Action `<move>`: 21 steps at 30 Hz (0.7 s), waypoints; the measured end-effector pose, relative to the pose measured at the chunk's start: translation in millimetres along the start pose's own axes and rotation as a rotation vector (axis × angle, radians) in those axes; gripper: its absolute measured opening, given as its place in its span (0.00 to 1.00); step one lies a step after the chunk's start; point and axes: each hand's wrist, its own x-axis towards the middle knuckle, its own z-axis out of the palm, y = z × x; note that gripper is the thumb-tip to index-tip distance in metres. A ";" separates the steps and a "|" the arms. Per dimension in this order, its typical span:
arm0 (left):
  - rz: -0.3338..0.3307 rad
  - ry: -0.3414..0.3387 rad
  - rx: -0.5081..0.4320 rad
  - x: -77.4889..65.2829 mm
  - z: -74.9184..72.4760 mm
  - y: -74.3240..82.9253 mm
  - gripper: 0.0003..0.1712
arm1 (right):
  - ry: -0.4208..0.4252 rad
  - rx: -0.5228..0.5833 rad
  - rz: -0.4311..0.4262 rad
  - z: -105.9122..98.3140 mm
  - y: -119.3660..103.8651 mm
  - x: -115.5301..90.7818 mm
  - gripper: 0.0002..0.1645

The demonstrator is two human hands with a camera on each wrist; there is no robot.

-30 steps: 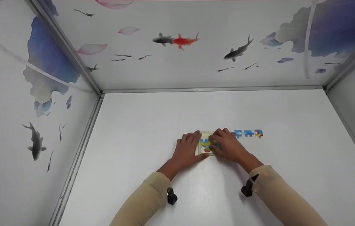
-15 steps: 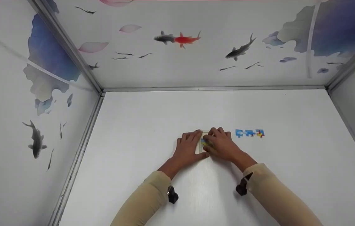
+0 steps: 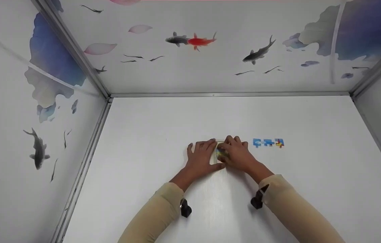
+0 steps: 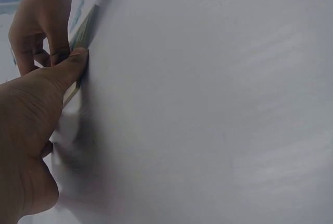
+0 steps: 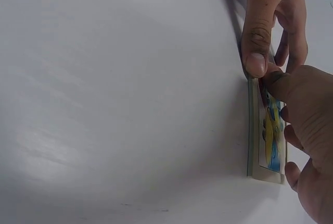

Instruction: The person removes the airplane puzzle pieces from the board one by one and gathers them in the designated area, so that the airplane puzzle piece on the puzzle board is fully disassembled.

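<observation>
A small jigsaw puzzle tray (image 5: pixel 268 177) with a pale raised border lies on the white table. Blue and yellow puzzle pieces (image 5: pixel 273 130) show inside it. My left hand (image 3: pixel 200 158) holds the tray at its left side, thumb (image 5: pixel 256 63) along the near edge and fingers reaching to the far corner. Curled over the tray, my right hand (image 3: pixel 239 153) has its thumb and fingers bent down onto a puzzle piece (image 3: pixel 222 153) at the left part. The right hand hides most of the tray in the head view.
To the right of the tray, three loose puzzle pieces (image 3: pixel 268 142) lie in a row, mostly blue, the last with red and yellow. White walls printed with fish (image 3: pixel 200 41) and petals enclose the table at the back and sides.
My right hand has shifted left over the tray, covering pieces that showed earlier and uncovering the loose row's left end. The left hand stays at the tray, its little finger now spread outward.
</observation>
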 end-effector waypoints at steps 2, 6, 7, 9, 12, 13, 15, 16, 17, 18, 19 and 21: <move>0.000 0.005 0.010 -0.4 -1.2 0.9 0.56 | 0.001 -0.014 0.001 -0.4 -0.4 -0.2 0.19; -0.007 0.000 0.025 -1.8 -5.1 3.7 0.56 | 0.008 -0.025 0.005 -0.4 -1.5 -0.2 0.19; -0.012 -0.004 0.026 -2.1 -6.3 4.6 0.55 | 0.008 -0.026 0.009 0.1 -1.7 -0.1 0.19; -0.020 -0.012 0.024 -2.3 -7.5 5.6 0.55 | 0.008 -0.028 0.016 1.0 -1.8 0.2 0.20; -0.024 -0.014 0.013 -2.5 -8.1 6.5 0.54 | 0.010 -0.025 0.021 2.3 -1.1 0.3 0.20; -0.022 -0.012 0.010 -2.7 -8.2 6.6 0.54 | 0.012 -0.025 0.018 2.4 -1.1 0.5 0.20; -0.013 -0.006 0.002 -3.7 -9.3 7.2 0.54 | 0.018 -0.023 0.011 2.0 -1.2 0.3 0.19; -0.009 -0.006 0.001 -4.0 -9.5 7.3 0.54 | 0.021 -0.025 0.007 1.9 -1.4 0.2 0.19; -0.005 -0.003 -0.002 -4.3 -9.9 7.3 0.54 | 0.022 -0.026 0.004 1.6 -1.7 0.0 0.19; 0.000 -0.002 -0.004 -4.6 -10.1 7.3 0.54 | 0.021 -0.028 0.002 1.3 -2.0 -0.1 0.19; 0.006 0.002 -0.006 -4.6 -9.9 7.1 0.53 | 0.020 -0.029 0.000 1.2 -2.2 0.1 0.19; 0.015 0.005 -0.007 -3.7 -8.1 5.7 0.54 | 0.020 -0.032 -0.002 1.1 -2.4 -0.1 0.19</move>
